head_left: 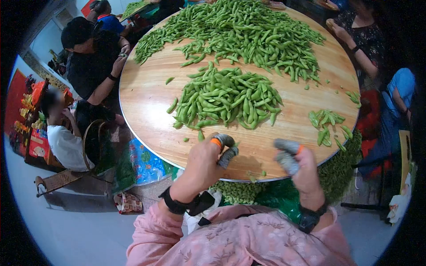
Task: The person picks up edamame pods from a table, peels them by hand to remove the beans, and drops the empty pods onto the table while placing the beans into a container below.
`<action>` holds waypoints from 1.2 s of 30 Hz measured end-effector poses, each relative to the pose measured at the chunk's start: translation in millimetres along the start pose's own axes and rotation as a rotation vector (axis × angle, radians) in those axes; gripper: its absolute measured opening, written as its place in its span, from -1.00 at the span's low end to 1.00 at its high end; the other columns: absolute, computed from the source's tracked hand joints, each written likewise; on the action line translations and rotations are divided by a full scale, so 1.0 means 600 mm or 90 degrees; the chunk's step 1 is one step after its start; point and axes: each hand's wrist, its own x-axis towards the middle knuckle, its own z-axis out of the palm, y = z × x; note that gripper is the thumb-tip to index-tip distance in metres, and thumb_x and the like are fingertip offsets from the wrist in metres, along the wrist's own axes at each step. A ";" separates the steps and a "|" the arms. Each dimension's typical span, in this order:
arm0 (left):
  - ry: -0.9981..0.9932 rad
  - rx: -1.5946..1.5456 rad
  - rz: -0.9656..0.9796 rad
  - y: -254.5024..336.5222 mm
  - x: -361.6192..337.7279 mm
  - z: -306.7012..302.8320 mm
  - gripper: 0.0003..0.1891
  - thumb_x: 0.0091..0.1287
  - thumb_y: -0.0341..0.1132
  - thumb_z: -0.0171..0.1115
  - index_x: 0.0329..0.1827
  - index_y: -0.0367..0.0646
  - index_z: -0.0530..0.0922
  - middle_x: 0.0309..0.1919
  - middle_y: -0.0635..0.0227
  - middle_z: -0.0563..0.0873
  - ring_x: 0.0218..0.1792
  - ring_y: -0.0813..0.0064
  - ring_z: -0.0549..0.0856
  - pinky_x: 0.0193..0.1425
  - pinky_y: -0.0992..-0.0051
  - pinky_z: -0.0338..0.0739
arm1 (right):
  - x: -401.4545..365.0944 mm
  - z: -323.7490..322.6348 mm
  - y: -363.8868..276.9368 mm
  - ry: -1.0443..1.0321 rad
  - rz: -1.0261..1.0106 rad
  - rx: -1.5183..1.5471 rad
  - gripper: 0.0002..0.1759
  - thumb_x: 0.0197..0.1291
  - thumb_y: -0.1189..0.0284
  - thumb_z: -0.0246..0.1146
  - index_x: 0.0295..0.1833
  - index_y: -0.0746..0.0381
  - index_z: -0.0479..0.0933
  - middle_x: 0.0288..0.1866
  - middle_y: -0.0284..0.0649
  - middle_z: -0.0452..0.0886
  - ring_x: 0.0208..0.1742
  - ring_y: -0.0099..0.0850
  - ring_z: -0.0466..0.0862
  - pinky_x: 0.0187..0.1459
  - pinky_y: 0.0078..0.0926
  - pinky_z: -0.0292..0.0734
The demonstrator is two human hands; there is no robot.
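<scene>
Over the near edge of the round table, my left hand (206, 156) is closed in a pinch, its thumb and finger tips wrapped in grey. A small green bit, apparently of an edamame pod (237, 144), shows at those tips. To its right, my right hand (301, 165) is smeared by motion; its digits have grey wraps and an orange band, and I cannot see what lies between them. Just beyond both hands sits a small heap of edamame pods (226, 97). A loose green bean (264, 173) lies near the table's edge.
A much larger pod pile (248, 33) covers the far part of the wooden table (142, 95). Opened pods (326, 119) lie at right. Below the edge are shelled beans (239, 191) and discarded husks (339, 170). People sit around, one in black (86, 62) at left.
</scene>
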 end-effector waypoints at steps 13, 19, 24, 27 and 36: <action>0.034 -0.128 0.129 0.023 -0.042 0.040 -0.68 -0.18 -0.57 0.23 -0.28 -0.29 0.45 -0.50 0.20 0.52 -0.50 0.25 0.55 -0.43 0.51 0.43 | 0.000 0.050 -0.008 -0.146 0.126 0.234 -0.84 0.06 0.57 0.09 -0.19 0.34 0.46 -0.36 -0.40 0.52 -0.36 -0.67 0.45 -0.30 -0.73 0.37; 0.074 -0.008 0.230 0.020 -0.044 0.037 -0.64 -0.23 -0.57 0.23 -0.26 -0.26 0.45 -0.54 0.23 0.48 -0.55 0.25 0.53 -0.50 0.44 0.41 | -0.004 0.046 -0.010 -0.158 0.119 0.231 -0.83 0.07 0.57 0.08 -0.18 0.32 0.46 -0.38 -0.41 0.51 -0.39 -0.69 0.44 -0.34 -0.75 0.35; 0.081 0.077 0.271 0.022 -0.044 0.038 -0.61 -0.26 -0.55 0.23 -0.25 -0.27 0.45 -0.52 0.24 0.47 -0.52 0.27 0.52 -0.52 0.42 0.40 | -0.002 0.046 -0.004 -0.164 0.135 0.199 -0.84 0.06 0.56 0.09 -0.20 0.31 0.46 -0.41 -0.43 0.50 -0.44 -0.70 0.41 -0.40 -0.77 0.32; 0.073 0.111 0.279 0.022 -0.044 0.039 -0.61 -0.25 -0.53 0.22 -0.24 -0.28 0.45 -0.51 0.24 0.47 -0.50 0.27 0.51 -0.52 0.42 0.39 | -0.002 0.047 0.001 -0.161 0.132 0.201 -0.86 0.05 0.55 0.10 -0.23 0.30 0.46 -0.43 -0.44 0.49 -0.45 -0.70 0.40 -0.41 -0.76 0.31; 0.075 -0.006 0.252 0.007 -0.050 0.053 -0.68 -0.19 -0.55 0.22 -0.28 -0.27 0.45 -0.50 0.22 0.51 -0.51 0.26 0.54 -0.48 0.47 0.42 | 0.004 0.055 0.003 -0.178 0.133 0.272 -0.88 0.05 0.58 0.09 -0.26 0.35 0.46 -0.37 -0.34 0.53 -0.33 -0.60 0.49 -0.26 -0.67 0.40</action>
